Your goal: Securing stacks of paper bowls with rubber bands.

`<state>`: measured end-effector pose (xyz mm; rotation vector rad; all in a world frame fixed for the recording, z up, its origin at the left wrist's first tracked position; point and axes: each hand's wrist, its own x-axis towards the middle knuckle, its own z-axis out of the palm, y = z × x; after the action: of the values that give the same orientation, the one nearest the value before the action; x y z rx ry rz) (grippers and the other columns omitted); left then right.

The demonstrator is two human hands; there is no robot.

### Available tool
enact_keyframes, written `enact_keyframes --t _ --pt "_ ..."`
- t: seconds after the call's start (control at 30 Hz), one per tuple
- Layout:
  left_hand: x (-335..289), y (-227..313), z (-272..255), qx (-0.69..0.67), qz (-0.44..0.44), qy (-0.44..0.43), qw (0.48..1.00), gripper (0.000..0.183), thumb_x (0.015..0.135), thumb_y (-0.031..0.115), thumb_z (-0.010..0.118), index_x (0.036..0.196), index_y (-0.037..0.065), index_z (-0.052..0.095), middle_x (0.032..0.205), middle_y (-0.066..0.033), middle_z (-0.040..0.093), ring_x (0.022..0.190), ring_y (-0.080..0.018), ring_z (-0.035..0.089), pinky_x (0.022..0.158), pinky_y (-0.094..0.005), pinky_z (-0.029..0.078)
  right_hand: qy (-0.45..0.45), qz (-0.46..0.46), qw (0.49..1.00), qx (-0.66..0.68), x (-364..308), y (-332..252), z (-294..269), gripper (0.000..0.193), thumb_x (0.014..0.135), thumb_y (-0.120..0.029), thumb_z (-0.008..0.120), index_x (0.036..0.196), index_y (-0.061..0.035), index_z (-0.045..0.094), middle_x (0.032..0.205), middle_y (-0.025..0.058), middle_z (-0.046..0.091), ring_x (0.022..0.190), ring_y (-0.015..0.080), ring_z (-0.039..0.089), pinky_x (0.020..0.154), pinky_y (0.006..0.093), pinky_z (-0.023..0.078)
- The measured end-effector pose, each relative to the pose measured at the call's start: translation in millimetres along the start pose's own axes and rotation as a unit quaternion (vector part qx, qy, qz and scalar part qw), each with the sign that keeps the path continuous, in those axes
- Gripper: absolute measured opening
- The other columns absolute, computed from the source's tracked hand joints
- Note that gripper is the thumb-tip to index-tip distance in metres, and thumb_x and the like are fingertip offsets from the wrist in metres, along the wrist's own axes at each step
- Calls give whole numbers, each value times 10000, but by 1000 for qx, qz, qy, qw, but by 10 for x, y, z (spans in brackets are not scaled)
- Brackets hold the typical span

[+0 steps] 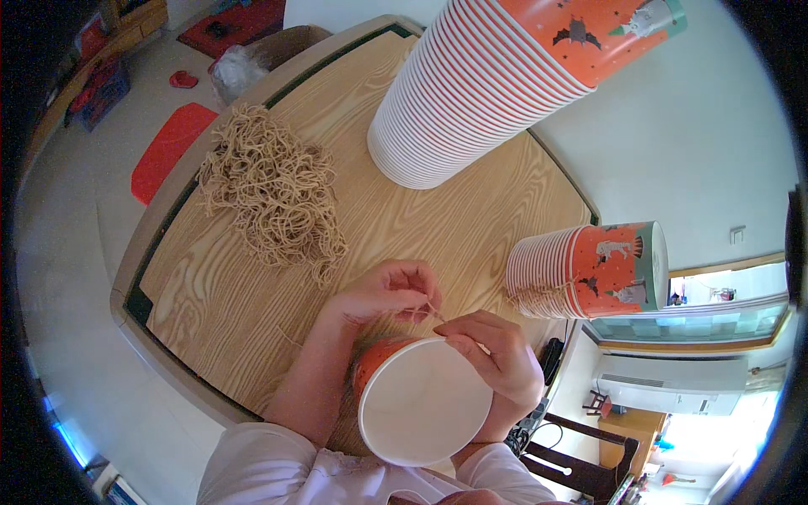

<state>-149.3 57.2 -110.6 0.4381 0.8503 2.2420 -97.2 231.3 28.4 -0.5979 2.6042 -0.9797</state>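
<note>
Just beyond the rim of an orange paper bucket, its white inside facing up toward me, my two hands meet. My left hand pinches a thin strand of tan twine between thumb and fingers. On the other end of that short span, my right hand has its thumb and forefinger closed on the twine, with the wrist beside the bucket's right edge. The bucket rests near my body, between my forearms. A loose tangled heap of twine lies on the table at the far left.
A tall leaning stack of nested paper buckets stands at the back of the wood-grain table. A shorter stack, with twine around its side, stands at the right. Beyond the left edge are a red stool and an open carton.
</note>
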Motion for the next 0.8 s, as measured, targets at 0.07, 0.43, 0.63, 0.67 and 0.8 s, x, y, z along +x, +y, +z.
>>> enact_keyframes --t 0.07,0.43,0.63,0.67,0.8 --pt "-14 9 13 -36 7 -2 999 129 783 128 625 872 78 546 841 -52 614 680 -106 557 559 -227 437 -2 2 1000 -6 -4 -6 2 189 848 -180 580 921 -19 646 876 146 638 815 310 615 711 368 494" --pt "45 -43 16 50 -2 -74 996 361 745 72 705 1078 38 568 1005 -63 600 929 -154 581 794 -296 492 12 23 1000 -10 -13 -33 -11 188 846 -139 580 947 7 640 887 160 638 829 299 615 725 349 481" --pt "62 -37 5 97 -9 -72 993 233 807 59 650 1027 33 575 844 5 607 726 -58 566 588 -203 455 31 38 999 -4 -29 -22 -12 143 834 -71 582 927 24 635 869 149 642 818 254 618 726 315 471" --pt "68 -40 9 91 0 -66 994 218 804 51 650 1008 32 575 829 1 606 709 -63 566 579 -206 453 46 41 998 -4 -35 -21 -12 136 824 -69 597 918 24 632 854 135 642 813 230 617 721 304 469" --pt "56 -30 17 74 11 -30 997 175 791 26 653 944 36 569 804 -13 599 672 -78 567 560 -216 453 135 187 973 6 39 -102 62 145 795 -65 640 906 27 623 813 103 635 792 172 603 709 277 462"
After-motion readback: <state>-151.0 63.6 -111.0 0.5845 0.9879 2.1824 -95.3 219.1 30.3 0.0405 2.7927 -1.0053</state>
